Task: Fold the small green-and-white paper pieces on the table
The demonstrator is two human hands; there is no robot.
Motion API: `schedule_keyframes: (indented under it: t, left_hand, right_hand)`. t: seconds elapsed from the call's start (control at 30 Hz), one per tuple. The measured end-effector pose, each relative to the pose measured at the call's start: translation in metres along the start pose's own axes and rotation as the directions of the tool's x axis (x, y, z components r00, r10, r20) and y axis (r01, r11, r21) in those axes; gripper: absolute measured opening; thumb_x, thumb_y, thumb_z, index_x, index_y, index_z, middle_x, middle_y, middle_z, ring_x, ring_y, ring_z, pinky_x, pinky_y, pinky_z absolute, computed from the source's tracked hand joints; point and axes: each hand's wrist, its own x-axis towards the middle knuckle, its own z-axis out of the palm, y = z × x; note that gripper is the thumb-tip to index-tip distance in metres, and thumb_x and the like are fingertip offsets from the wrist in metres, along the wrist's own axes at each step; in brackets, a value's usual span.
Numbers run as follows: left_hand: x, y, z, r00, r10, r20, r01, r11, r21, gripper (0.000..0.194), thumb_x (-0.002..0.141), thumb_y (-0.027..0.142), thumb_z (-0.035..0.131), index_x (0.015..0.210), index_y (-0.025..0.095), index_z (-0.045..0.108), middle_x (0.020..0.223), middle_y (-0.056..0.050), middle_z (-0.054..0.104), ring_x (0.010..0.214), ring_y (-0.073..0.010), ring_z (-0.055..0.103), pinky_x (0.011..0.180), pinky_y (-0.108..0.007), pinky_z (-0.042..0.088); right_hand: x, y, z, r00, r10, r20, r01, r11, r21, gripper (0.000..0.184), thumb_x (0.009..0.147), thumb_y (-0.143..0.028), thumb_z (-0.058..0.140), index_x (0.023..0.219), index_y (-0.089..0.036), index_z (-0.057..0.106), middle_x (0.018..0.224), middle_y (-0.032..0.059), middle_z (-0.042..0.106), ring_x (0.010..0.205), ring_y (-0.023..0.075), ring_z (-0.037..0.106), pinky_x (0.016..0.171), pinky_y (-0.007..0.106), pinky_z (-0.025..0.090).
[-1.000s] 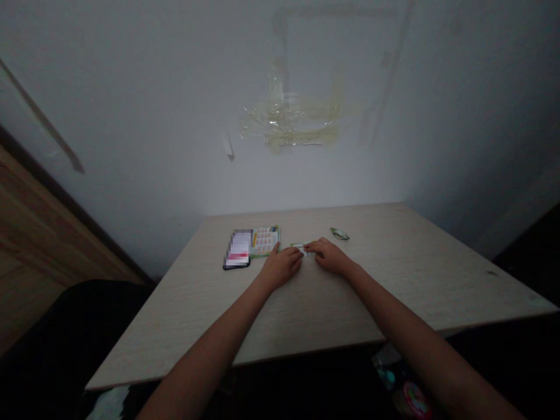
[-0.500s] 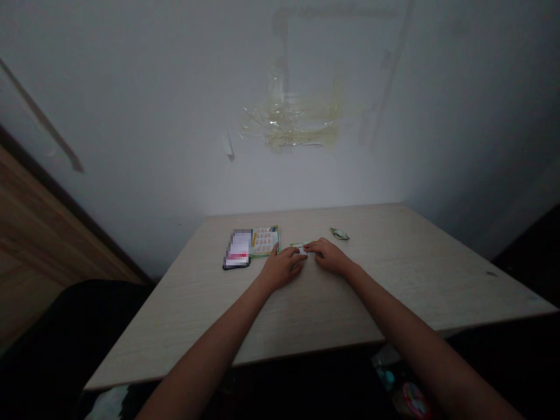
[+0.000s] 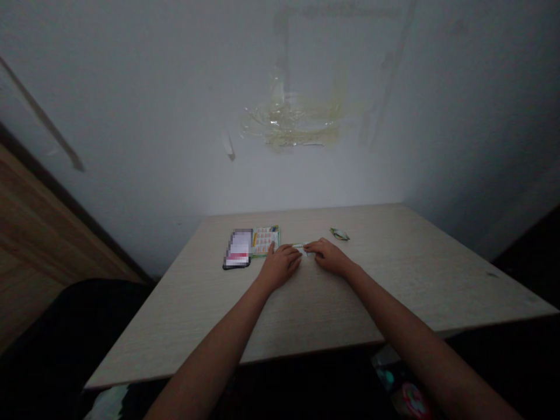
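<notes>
Tabletop (image 3: 315, 315) pale, against grey wall (image 3: 153, 146) with shiny tape (image 3: 301, 125); hands (image 3: 280, 268) (image 3: 330, 258) at small paper (image 3: 301, 247), cannot tell if pinching.

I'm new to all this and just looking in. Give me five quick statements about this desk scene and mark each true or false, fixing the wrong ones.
1. The left hand and right hand both have fingers on a small paper. True.
2. A phone and a printed sheet lie on the table. True.
3. The phone is to the right of the printed sheet. False: it is to the left.
4. The two hands are clasped together. False: they are apart.
5. Clear tape is stuck to the wall behind the table. True.
</notes>
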Motion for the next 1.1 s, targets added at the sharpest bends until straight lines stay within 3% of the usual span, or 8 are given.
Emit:
schedule_keyframes:
  t: [0.23, 0.47, 1.1]
  left_hand:
    - [-0.001, 0.004, -0.004, 1.000, 0.002, -0.008, -0.001, 0.998, 0.055, 0.032, 0.099, 0.040, 0.043, 0.122, 0.035, 0.064, 0.126, -0.002, 0.066, 0.125, -0.0245, 0.048, 0.115, -0.063, 0.013]
    - [-0.002, 0.007, -0.005, 0.993, -0.091, -0.073, 0.101, 0.985, 0.143, 0.029, 0.096, 0.048, 0.046, 0.117, 0.044, 0.066, 0.129, -0.004, 0.059, 0.124, -0.0298, 0.047, 0.110, -0.072, 0.013]
    - [0.000, -0.007, -0.010, 0.963, -0.207, -0.174, 0.240, 0.949, 0.202, 0.032, 0.095, 0.049, 0.046, 0.112, 0.042, 0.071, 0.126, -0.007, 0.061, 0.125, -0.0368, 0.043, 0.106, -0.073, 0.018]
  right_hand:
    - [0.000, 0.000, 0.000, 1.000, 0.001, 0.005, -0.001, 1.000, 0.007, 0.055, 0.073, 0.000, 0.048, 0.120, -0.019, 0.068, 0.124, 0.0074, 0.068, 0.114, 0.0225, 0.058, 0.104, 0.043, 0.043]
    - [0.001, -0.003, 0.000, 1.000, -0.003, 0.004, 0.003, 1.000, -0.021, 0.052, 0.073, -0.001, 0.050, 0.119, -0.018, 0.069, 0.124, 0.0075, 0.068, 0.114, 0.0229, 0.057, 0.104, 0.042, 0.043]
    - [0.000, -0.001, 0.001, 0.999, -0.022, -0.023, 0.022, 1.000, -0.019, 0.050, 0.074, -0.001, 0.049, 0.116, -0.018, 0.070, 0.123, 0.0077, 0.069, 0.113, 0.0228, 0.058, 0.103, 0.042, 0.044]
